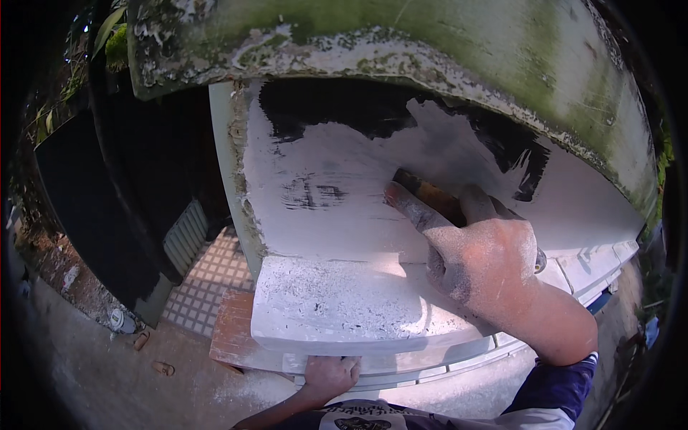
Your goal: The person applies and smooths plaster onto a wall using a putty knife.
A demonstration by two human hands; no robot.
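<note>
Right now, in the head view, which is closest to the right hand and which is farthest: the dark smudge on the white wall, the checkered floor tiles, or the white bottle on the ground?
From the right hand:
1. Dark smudge, on the white wall just to its left.
2. Checkered tiles, lower left, past the wall's corner.
3. White bottle, far left on the ground.
</note>
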